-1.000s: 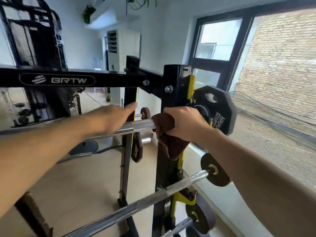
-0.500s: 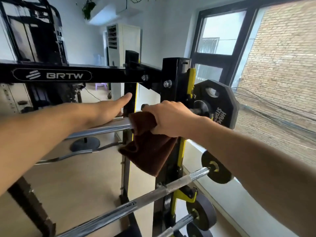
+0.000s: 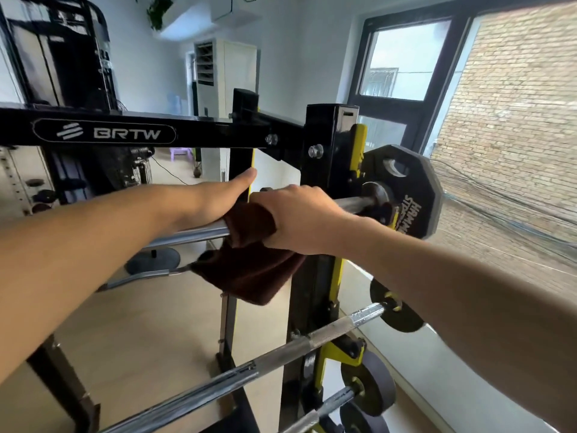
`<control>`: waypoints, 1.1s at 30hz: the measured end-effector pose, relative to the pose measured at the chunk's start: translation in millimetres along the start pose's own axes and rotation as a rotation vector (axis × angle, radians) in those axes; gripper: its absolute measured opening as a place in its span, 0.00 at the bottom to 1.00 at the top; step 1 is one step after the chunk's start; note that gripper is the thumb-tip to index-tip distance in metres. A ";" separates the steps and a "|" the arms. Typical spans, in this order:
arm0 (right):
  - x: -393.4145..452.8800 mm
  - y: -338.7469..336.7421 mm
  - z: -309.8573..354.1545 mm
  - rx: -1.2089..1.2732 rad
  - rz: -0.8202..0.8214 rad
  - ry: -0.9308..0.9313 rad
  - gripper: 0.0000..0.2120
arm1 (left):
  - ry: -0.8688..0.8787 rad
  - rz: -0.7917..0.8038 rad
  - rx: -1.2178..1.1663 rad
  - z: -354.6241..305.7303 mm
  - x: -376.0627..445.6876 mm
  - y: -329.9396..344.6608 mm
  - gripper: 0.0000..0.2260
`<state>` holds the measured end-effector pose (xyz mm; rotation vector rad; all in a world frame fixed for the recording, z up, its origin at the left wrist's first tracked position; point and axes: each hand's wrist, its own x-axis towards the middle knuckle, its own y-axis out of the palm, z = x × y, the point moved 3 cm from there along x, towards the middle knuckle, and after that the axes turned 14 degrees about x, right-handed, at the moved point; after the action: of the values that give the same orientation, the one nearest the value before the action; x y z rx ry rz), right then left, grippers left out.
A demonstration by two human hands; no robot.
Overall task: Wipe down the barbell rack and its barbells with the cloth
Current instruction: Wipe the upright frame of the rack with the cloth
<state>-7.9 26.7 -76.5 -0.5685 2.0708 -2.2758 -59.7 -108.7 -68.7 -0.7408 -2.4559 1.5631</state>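
Observation:
A black and yellow barbell rack (image 3: 324,145) stands in front of me, with a crossbar marked BRTW. Its top barbell (image 3: 187,234) is a chrome bar with a black octagonal plate (image 3: 415,195) on the right end. My right hand (image 3: 299,217) grips a brown cloth (image 3: 249,267) wrapped round this bar, and the loose part of the cloth hangs below. My left hand (image 3: 212,201) rests on the bar just left of the cloth, thumb stretched out, fingers hidden behind the bar. A second barbell (image 3: 281,351) lies lower on the rack.
A third barbell (image 3: 331,404) with small plates sits near the floor. A curl bar (image 3: 140,276) lies behind. A dark weight machine (image 3: 62,57) stands at the back left, a white air conditioner (image 3: 224,76) further back. A window (image 3: 406,57) and brick wall are on the right.
My right hand has slid the cloth leftward along the top bar, away from the upright, until it meets my left hand. More of the cloth now hangs loose.

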 end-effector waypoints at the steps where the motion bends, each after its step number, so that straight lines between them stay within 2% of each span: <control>1: -5.3 -6.3 -14.3 0.006 0.041 0.042 0.14 | -0.005 0.018 0.009 1.1 -0.8 0.2 0.37; 5: -25.3 -27.4 -67.2 0.007 0.137 0.264 0.12 | -0.019 0.028 0.038 1.6 0.5 2.1 0.38; 9: -19.9 -24.0 -53.9 -0.022 0.117 0.249 0.07 | -0.056 -0.035 0.057 6.2 6.0 1.7 0.43; 11: -10.2 -14.2 -28.2 -0.016 0.073 0.174 0.11 | -0.057 -0.048 0.066 7.7 7.1 1.6 0.44; 13: 0.0 0.4 -0.4 -0.028 0.020 0.070 0.17 | -0.035 -0.047 0.040 5.0 7.7 2.3 0.42; 15: 4.9 4.1 11.3 -0.018 0.011 0.044 0.20 | -0.008 -0.016 0.026 2.2 5.6 2.9 0.39; 19: -12.3 -19.1 -38.7 -0.033 0.126 0.197 0.12 | -0.028 0.025 0.087 3.7 2.7 3.1 0.41; 23: -23.5 -27.7 -70.4 -0.016 0.156 0.308 0.11 | -0.019 -0.019 0.116 0.8 -1.7 3.1 0.40; 28: -19.1 -13.1 -44.4 0.027 0.010 0.275 0.06 | -0.034 -0.185 0.145 -0.4 -4.1 -0.8 0.40; 31: -13.5 -1.1 -7.0 0.010 -0.085 0.156 0.11 | -0.012 -0.228 0.112 0.3 -2.4 -1.0 0.39; 33: -9.3 10.4 16.2 0.028 -0.160 0.039 0.18 | -0.018 -0.222 0.095 1.6 -2.1 -0.6 0.39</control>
<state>2.8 12.1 -87.9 -0.7184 2.0772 -2.4159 -58.7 -111.2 -68.6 -0.4241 -2.3616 1.5940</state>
